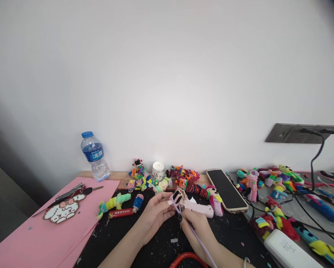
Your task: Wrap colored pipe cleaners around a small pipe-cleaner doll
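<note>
My left hand [159,213] is closed, its thumb and fingers pinching the looped end of a light purple pipe cleaner [197,236]. Close by, my right hand [198,225] pinches the same strand, whose tail trails down over that hand toward the bottom edge. A small dark piece [180,217] shows at the right fingertips; its kind is unclear. Just behind the fingers lies a pale pink glue gun [202,210], partly hidden by my right hand. The loop overlaps a dark and beige part near the glue gun, and I cannot tell whether they touch.
Pipe-cleaner figures line the back around a paper cup [158,171]. At left are a water bottle [95,158], pink sheets [55,240] and keys [90,190]. A phone [226,190], cables and a white power bank [289,250] lie right. Red handles [187,256] show in front.
</note>
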Available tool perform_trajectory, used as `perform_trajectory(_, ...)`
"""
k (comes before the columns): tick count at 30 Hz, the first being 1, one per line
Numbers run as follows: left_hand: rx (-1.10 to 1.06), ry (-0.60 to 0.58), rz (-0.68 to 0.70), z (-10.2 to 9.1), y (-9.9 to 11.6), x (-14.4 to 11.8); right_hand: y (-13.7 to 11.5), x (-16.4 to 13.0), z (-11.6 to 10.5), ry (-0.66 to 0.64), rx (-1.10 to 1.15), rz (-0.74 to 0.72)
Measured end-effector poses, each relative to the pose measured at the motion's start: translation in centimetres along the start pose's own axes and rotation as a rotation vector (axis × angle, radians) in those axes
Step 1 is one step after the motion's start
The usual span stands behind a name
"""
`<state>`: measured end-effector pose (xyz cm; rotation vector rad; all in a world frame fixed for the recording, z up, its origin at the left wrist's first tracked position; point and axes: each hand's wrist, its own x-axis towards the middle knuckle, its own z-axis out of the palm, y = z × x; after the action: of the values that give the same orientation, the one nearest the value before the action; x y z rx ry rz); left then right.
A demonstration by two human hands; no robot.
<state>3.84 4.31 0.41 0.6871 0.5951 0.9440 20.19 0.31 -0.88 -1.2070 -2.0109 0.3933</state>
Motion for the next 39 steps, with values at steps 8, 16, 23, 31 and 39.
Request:
perform_trajectory(8,0.129,0.013,0.113,-0.23,-0.41,0.20,0.04,-0.34,-0.10,-0.027,-0.063,-0.098)
perform_trajectory(16,0.423,0.052,0.222,0.08,-0.53,0.53,-0.08,-0.51,-0.18,-0.031,-0.144,-0.231)
perform_trajectory(23,0.607,0.052,0.254,0.02,-0.82,0.44,-0.14,-0.51,-0.05,-0.015,-0.148,-0.226)
perform_trajectory(31,0.524,0.044,0.230,0.03,-0.64,0.58,-0.08,-0.49,-0.13,-0.035,-0.096,-0.177)
perform_trajectory(39,0.188,0.054,0.115,0.18,-0.31,0.07,0.06,-0.52,-0.02,-0.036,-0.079,-0.136)
